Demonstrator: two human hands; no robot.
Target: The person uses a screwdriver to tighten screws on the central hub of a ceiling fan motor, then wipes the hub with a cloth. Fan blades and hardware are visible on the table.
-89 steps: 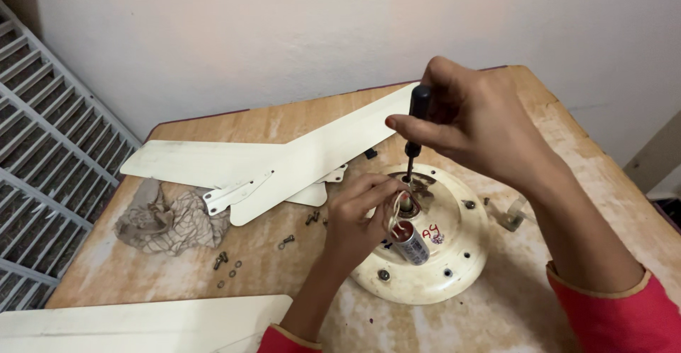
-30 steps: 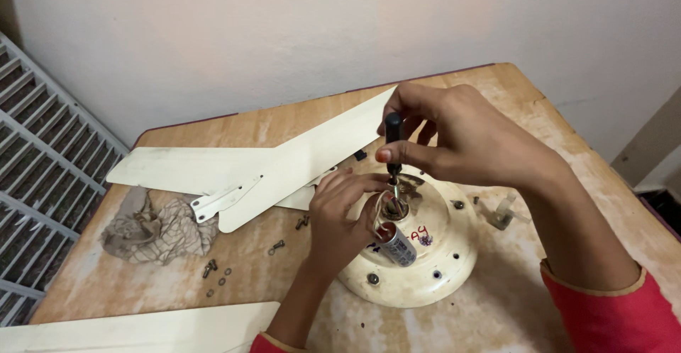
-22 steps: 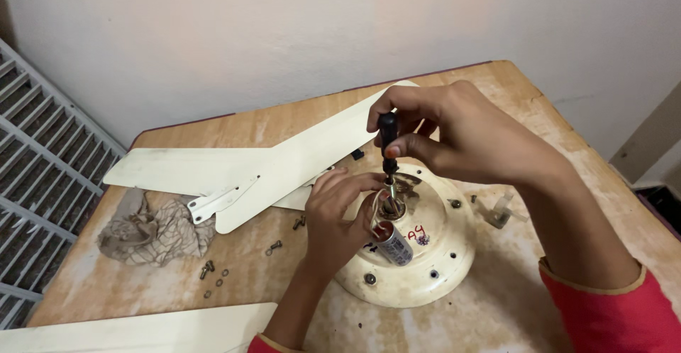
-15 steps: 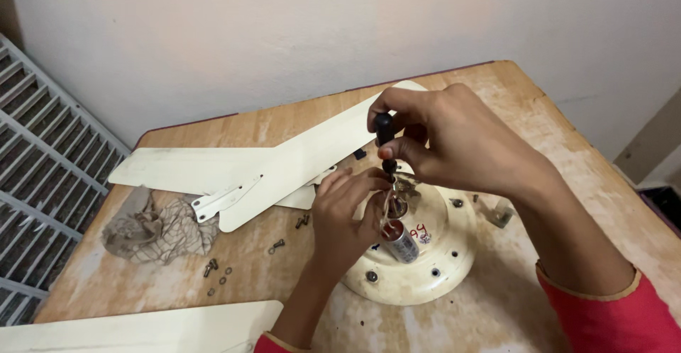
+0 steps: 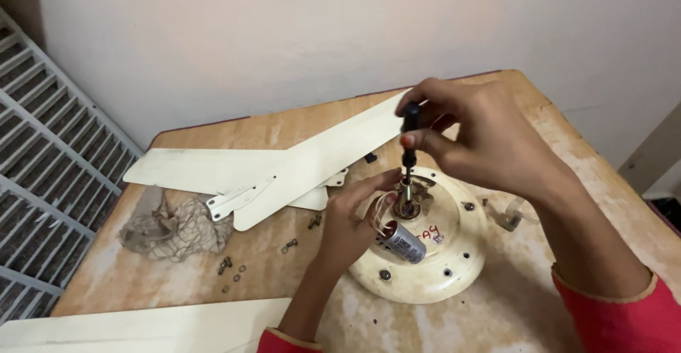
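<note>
A cream round fan motor housing (image 5: 454,268) lies on the worn wooden table (image 5: 496,324), with a short shaft (image 5: 406,200) at its centre and a silver cylindrical capacitor (image 5: 406,243) lying on top. My right hand (image 5: 482,136) grips a black-handled screwdriver (image 5: 409,131) upright, its tip down at the shaft. My left hand (image 5: 351,218) rests on the housing's left side, fingertips touching the shaft and the wires by the capacitor.
Two cream fan blades (image 5: 284,172) overlap left of the housing, and a third blade (image 5: 142,328) lies along the near edge. A crumpled rag (image 5: 174,229) and several loose screws and washers (image 5: 230,268) sit between them. A metal grille (image 5: 50,183) stands at left.
The screwdriver and my right hand stay over the shaft with only small shifts. My left hand keeps its hold at the shaft. The view has shifted slightly.
</note>
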